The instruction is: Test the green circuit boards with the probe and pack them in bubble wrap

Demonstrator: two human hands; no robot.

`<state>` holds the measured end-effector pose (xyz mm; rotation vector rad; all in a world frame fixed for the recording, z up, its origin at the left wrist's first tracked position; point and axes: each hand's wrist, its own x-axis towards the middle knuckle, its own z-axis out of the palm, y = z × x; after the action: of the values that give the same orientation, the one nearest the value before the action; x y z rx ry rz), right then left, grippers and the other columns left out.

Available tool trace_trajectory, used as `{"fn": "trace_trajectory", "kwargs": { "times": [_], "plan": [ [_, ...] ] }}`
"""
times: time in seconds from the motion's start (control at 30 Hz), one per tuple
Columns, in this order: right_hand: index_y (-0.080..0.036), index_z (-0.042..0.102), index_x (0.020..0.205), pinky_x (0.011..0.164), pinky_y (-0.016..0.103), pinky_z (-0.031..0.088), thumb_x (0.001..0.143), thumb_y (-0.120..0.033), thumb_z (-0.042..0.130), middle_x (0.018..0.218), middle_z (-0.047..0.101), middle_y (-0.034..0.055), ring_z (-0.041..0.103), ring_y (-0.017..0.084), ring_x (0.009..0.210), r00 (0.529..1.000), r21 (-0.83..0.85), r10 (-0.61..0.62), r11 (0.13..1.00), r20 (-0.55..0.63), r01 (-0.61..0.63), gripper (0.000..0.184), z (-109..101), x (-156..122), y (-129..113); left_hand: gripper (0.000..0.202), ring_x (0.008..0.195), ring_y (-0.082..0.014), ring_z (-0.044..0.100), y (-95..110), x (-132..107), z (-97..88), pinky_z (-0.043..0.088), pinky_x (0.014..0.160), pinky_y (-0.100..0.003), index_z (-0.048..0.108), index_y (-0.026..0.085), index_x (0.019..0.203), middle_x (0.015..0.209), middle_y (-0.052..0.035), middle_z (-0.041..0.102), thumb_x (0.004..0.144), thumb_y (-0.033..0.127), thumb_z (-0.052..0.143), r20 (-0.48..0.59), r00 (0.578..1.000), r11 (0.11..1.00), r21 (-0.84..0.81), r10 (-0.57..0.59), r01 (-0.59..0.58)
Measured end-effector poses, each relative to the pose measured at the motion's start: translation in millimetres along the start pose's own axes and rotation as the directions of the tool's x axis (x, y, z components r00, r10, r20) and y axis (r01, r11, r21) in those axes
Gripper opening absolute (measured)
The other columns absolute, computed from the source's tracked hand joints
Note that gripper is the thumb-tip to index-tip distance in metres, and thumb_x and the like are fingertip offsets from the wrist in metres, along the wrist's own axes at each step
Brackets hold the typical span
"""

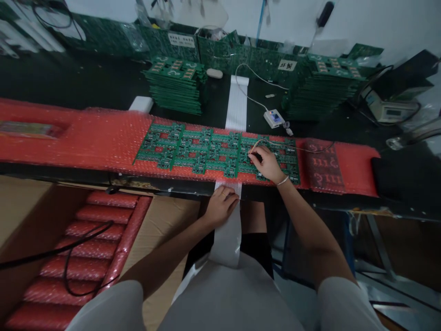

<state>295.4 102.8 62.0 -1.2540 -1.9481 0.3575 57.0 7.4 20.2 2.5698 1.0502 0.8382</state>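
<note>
A row of green circuit boards [193, 149] lies on red bubble wrap [86, 138] along the bench's front edge. My right hand [267, 163] rests on the boards at the right, fingers pinched together on something small I cannot make out; a thin wire [303, 148] runs from there to the right. My left hand [220, 204] is closed on a long white paper strip [227, 239] at the bench edge. The strip hangs down to my lap and also runs back across the bench [237, 103].
Stacks of green boards [175, 85] [320, 87] stand at the back. A small white device [274, 118] with a cable lies between them, a grey meter [389, 110] at the right. A cardboard box [20, 216] with red bubble-wrapped rolls [99, 216] and a black cable [69, 257] sits lower left.
</note>
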Motion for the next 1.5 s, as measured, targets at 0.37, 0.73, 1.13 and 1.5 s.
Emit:
{"fn": "trace_trajectory", "kwargs": {
  "times": [0.37,0.73,1.13,1.5],
  "plan": [
    [-0.024,0.062,0.093,0.088,0.039,0.049,0.097,-0.039,0.05,0.094,0.069,0.0063,0.062,0.023,0.093,1.0,-0.006,-0.008,1.0,-0.003,0.008,0.019,-0.7,1.1,-2.6,0.015,0.094,-0.0192,0.058,6.4,17.7,-33.1,0.049,0.086,-0.035,0.068,0.021,0.086,0.098,-0.0049,0.066,0.095,0.021,0.056,0.007,1.0,0.991,-0.136,-0.013,0.014],
    [-0.023,0.061,0.093,0.09,0.038,0.052,0.096,-0.048,0.051,0.096,0.071,0.0057,0.066,0.021,0.094,0.959,0.178,0.181,0.974,-0.22,-0.143,0.027,-1.3,-3.0,-5.4,0.017,0.092,-0.0193,0.064,-72.2,193.0,-39.1,0.05,0.089,-0.033,0.07,0.015,0.083,0.092,-0.0072,0.069,0.083,0.008,0.055,0.294,0.955,0.984,-0.177,0.044,0.009],
    [-0.022,0.063,0.092,0.09,0.037,0.052,0.094,-0.047,0.054,0.095,0.071,0.0048,0.066,0.021,0.094,0.953,0.226,0.219,0.959,-0.208,-0.171,0.026,0.0,-1.5,-3.5,0.022,0.099,-0.0249,0.059,-77.7,219.7,-17.4,0.047,0.091,-0.034,0.074,0.015,0.084,0.098,-0.0115,0.065,0.079,0.008,0.054,0.478,0.876,0.992,0.063,0.063,-0.106],
    [-0.021,0.065,0.096,0.092,0.036,0.051,0.093,-0.048,0.055,0.099,0.071,0.0058,0.066,0.02,0.096,0.94,0.262,0.248,0.947,-0.232,-0.185,0.029,0.2,-1.4,-4.2,0.032,0.108,-0.0273,0.058,-54.3,193.7,-28.4,0.044,0.093,-0.038,0.064,0.01,0.118,0.114,-0.015,0.065,0.091,0.01,0.046,0.386,0.918,0.946,0.258,0.086,-0.197]
  ]
}}
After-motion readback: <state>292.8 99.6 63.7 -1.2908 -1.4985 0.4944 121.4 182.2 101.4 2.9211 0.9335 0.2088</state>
